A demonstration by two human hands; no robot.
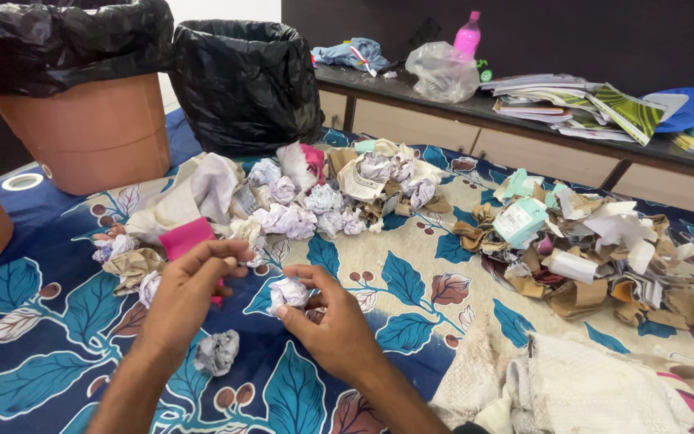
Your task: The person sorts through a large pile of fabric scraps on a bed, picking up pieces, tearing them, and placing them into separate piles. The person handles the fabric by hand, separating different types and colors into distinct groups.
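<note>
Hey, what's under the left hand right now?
Under the left hand a pink paper piece shows above the fingers, lying on the leaf-print sheet. The paper's lower part is hidden by the hand.
</note>
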